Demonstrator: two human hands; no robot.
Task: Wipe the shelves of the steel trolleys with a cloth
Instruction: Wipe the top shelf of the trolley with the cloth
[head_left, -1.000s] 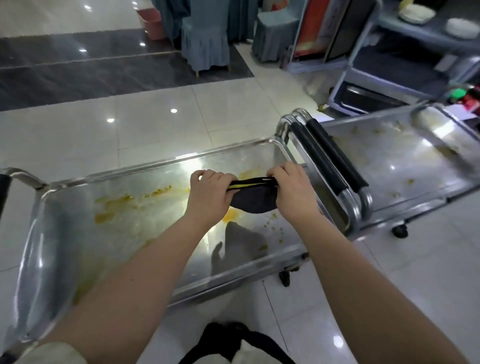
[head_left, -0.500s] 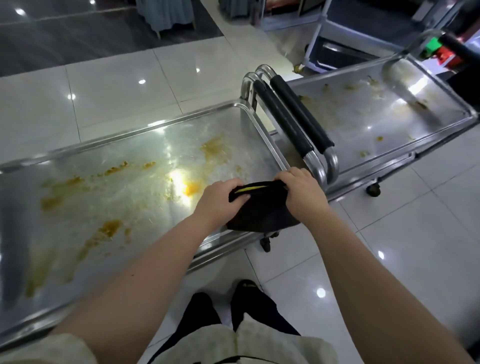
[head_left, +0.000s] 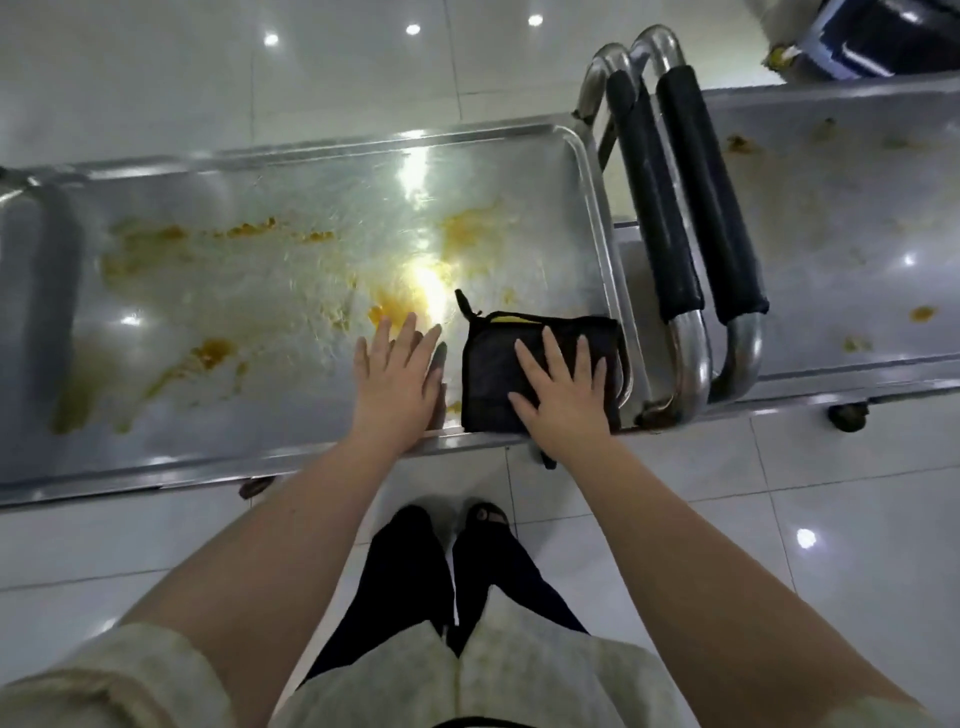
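Glossy white tiles (head_left: 156, 78) are framing the stained steel trolley shelf (head_left: 208, 291). No longer stretching the folded black yellow-edged cloth (head_left: 488, 374) mid-air, we are pressing it flat at the shelf's 4 o'clock, right hand (head_left: 563, 384) open-palmed, left hand (head_left: 397, 379) spread beside at 9 o'clock; wiping is likely starting.

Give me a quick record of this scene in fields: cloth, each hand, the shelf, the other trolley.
near shelf: yellow-orange stains across it
cloth: black, folded, flat at the near shelf's right end
right hand: flat on the cloth, fingers spread
left hand: flat on bare steel beside the cloth
second trolley: on the right, shelf also spotted
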